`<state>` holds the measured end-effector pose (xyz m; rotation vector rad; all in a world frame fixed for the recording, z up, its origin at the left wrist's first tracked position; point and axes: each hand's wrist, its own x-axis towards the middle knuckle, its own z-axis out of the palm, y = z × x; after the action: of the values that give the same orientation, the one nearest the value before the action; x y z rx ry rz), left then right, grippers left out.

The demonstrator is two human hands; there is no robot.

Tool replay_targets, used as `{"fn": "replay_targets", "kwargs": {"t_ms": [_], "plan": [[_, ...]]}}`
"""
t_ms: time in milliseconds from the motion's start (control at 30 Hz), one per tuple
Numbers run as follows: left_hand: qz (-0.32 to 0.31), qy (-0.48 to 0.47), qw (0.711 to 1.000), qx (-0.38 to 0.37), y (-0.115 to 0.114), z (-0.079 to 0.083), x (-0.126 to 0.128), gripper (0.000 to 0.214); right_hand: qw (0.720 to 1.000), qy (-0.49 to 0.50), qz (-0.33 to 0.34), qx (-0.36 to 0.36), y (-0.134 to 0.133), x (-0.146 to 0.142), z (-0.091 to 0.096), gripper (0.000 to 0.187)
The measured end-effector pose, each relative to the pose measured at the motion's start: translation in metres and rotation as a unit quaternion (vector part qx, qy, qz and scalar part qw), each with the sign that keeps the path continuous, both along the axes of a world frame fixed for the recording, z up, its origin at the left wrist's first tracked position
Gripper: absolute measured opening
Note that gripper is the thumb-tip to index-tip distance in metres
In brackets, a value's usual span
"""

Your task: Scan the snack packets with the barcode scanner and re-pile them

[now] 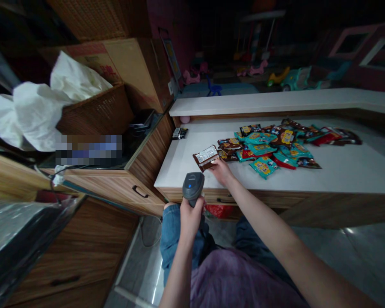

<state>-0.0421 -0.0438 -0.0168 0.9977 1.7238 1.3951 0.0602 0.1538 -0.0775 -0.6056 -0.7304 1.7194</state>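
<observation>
Brown packet (205,156): ten o'clock from right hand (223,172)
Right hand: fingers clamped on packet's four-o'clock end
Left hand (191,214): fingers wrapped round scanner (193,184), twelve o'clock

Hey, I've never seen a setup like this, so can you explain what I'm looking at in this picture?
Sure. There's no machine arm here: these are a person's own bare hands. The single picture comes from a camera worn on that person's head, looking forward and down, which is why the forearms reach in from the bottom.

The left hand grips a dark handheld scanner with a small blue light. The right hand holds a brown packet by its edge, white label facing up.

On the white counter, a loose pile of packets, mostly teal and brown with some red, lies beyond and to the right of that hand. A small dark packet sits apart, toward the counter's left end.
</observation>
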Motion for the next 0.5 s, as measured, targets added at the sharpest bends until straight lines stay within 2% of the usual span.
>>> {"fn": "replay_targets", "kwargs": {"t_ms": [233,500], "plan": [[-0.008,0.007,1.000,0.008,-0.0014,0.0053,0.0010,0.028,1.000,-0.021,0.012,0.003,0.0011,-0.0022,-0.0048,0.027],[0.003,0.005,1.000,0.006,-0.0021,0.0063,0.0015,0.027,1.000,-0.025,-0.009,0.016,-0.0031,-0.0040,0.0003,0.029]]}}
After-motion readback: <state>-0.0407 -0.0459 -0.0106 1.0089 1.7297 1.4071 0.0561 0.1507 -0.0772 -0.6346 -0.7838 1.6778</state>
